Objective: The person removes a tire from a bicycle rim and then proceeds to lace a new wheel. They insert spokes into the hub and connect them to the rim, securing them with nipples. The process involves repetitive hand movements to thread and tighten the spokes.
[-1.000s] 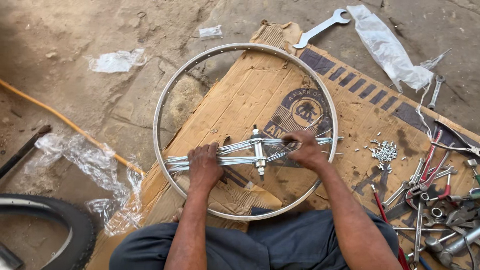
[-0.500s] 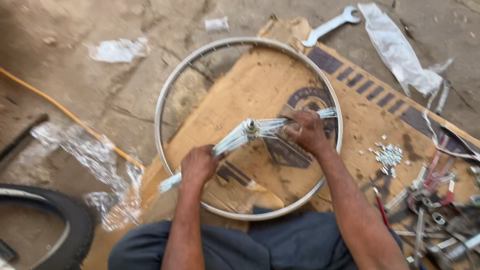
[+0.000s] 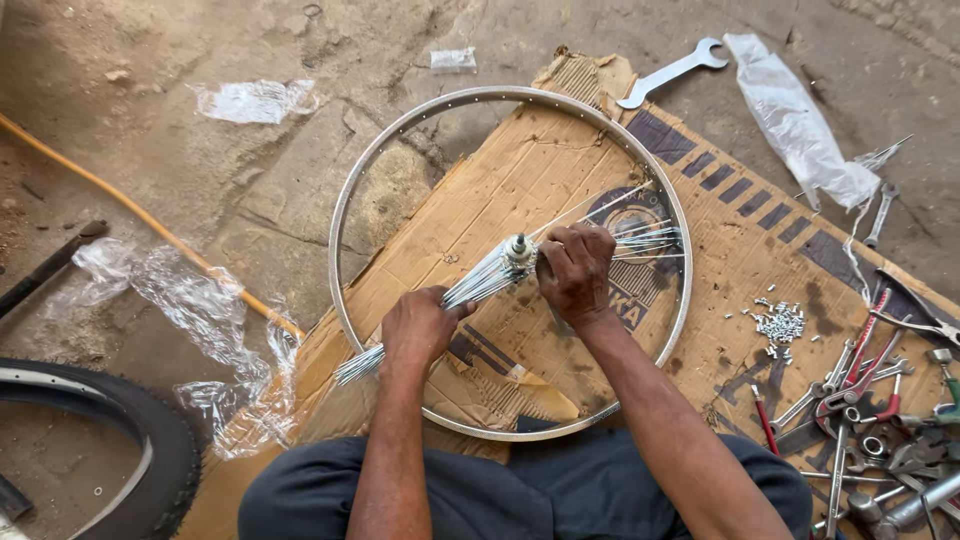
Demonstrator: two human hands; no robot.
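The left hand point(image 3: 418, 330) is closed around a bundle of thin silver spokes point(image 3: 470, 288), its fingers wrapped over them so the part of the bundle under the palm is hidden; the loose spoke ends poke out below the hand toward the lower left. The right hand point(image 3: 574, 270) is curled over the hub point(image 3: 519, 249) end of the bundle, fingers bent and pressed together on it, though exactly what the fingertips pinch cannot be made out because the knuckles cover it. More spokes fan out to the right from under that hand, some lying across the dark print on the cardboard. Hub and spokes sit inside the bare metal rim point(image 3: 345, 200), which lies flat, partly on the flattened cardboard sheet point(image 3: 720, 230) and partly on the dirt floor; the rim's near edge meets the person's dark trousers point(image 3: 540, 495). A small heap of silver spoke nipples point(image 3: 779, 322) lies on the cardboard right of the rim, too small to count. Beyond it a jumble of tools point(image 3: 860, 400), with red-handled pliers and wrenches, runs off the right edge. 1 open-ended wrench point(image 3: 672, 72) lies above the rim, beside a crumpled plastic bag point(image 3: 800, 125). A black tyre point(image 3: 150, 450) is cut off at the lower left corner.
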